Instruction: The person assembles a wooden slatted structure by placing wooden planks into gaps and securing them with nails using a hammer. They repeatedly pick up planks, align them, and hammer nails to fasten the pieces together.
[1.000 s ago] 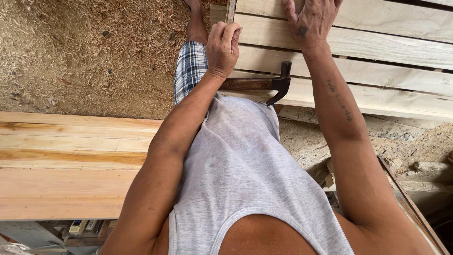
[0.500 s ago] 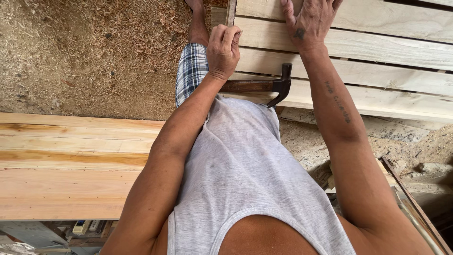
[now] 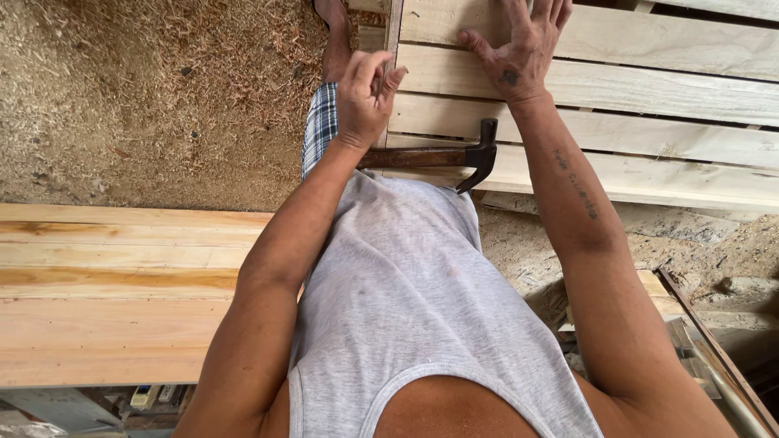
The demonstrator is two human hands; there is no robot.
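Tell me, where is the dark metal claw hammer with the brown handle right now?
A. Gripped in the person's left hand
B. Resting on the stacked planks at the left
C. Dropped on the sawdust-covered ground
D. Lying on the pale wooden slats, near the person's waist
D: the dark metal claw hammer lies on the pale wooden slats, untouched; the right hand presses flat on a slat and the left hand hovers curled at the slats' edge.

Slatted pallet carries the work: pale boards w/ dark gaps. Right hand lies flat on its upper slats. Claw hammer lies on a lower slat, just below left hand, head toward right arm. Sawdust floor beyond pallet's edge.
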